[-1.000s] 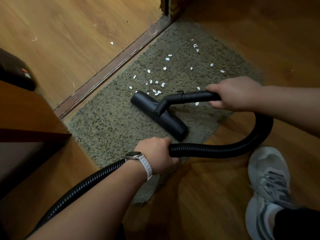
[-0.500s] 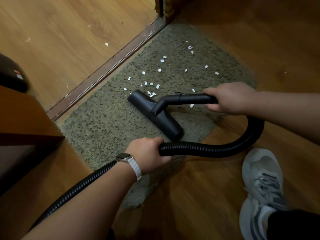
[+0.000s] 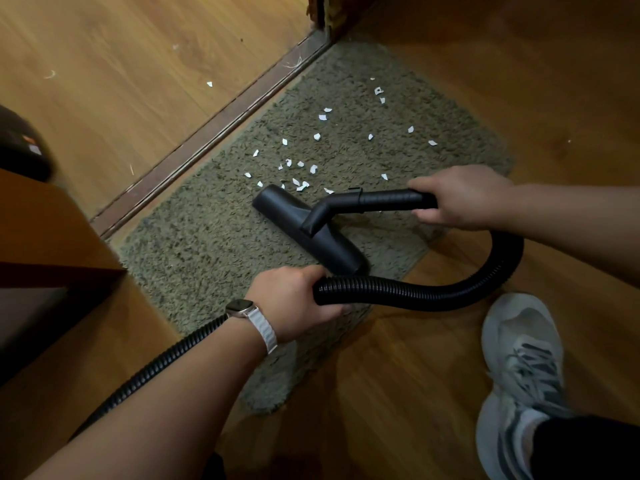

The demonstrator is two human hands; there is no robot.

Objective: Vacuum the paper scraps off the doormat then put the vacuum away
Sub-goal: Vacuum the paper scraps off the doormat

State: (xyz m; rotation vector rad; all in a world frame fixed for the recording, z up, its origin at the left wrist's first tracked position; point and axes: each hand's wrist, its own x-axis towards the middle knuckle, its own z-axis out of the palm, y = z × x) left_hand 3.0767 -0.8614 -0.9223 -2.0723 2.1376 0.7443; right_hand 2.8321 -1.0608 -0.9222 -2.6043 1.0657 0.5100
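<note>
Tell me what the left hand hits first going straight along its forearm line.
Probably the near end of the vacuum head, just beyond the left hand gripping the hose; height unclear, it might pass over.

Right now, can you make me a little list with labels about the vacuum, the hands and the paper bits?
left hand: grips the ribbed hose
right hand: grips the stiff tube
vacuum head: flat on the mat, its far edge at the nearest paper bits
paper bits: many lie on the mat beyond the head
stray bit: on the wood floor past the door strip
job: not done yet
</note>
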